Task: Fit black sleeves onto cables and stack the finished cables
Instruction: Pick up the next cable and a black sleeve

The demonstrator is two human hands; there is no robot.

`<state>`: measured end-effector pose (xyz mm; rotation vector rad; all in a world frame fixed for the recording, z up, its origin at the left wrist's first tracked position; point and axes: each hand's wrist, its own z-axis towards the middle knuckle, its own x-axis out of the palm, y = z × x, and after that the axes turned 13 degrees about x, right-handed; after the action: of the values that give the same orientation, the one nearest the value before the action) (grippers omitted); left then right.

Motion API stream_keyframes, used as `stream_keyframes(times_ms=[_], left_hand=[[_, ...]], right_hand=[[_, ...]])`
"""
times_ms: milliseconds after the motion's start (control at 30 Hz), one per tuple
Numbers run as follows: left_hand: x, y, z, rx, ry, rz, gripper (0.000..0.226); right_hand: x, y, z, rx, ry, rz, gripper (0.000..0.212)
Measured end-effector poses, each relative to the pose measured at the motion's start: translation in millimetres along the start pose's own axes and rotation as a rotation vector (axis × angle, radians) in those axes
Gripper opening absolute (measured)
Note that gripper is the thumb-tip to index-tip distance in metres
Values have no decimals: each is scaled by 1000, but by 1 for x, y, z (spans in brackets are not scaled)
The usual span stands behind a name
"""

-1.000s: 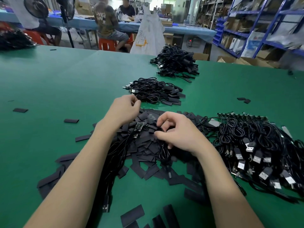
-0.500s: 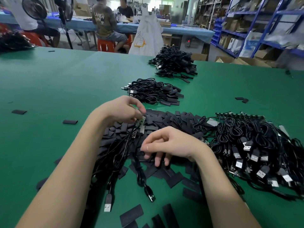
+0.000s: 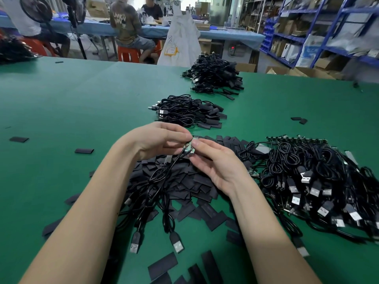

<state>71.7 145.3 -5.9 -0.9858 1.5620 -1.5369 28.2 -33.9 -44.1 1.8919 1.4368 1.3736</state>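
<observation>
Fan [image 3: 34,10]; orange stool [image 3: 128,54]; shelving [image 3: 320,35]

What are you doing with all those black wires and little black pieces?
A person is putting black sleeves on USB cables at a green table. Both hands meet over the sleeve pile: the left hand and right hand pinch a small circuit board at the end of one cable, whose lead hangs down toward the pile. It has no sleeve on yet. Unsleeved cables wait on the right, and finished stacks sit further back.
</observation>
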Motion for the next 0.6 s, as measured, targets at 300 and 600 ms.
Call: stream_keyframes(times_ms=[300,600], left_hand=[[6,0,-2,-34,-35,-64,7],[5,-4,-2,15,-53,-227,6]], right_hand=[[-2,3,-3,32,64,81,17],[1,9,-7,81,201,214,11]])
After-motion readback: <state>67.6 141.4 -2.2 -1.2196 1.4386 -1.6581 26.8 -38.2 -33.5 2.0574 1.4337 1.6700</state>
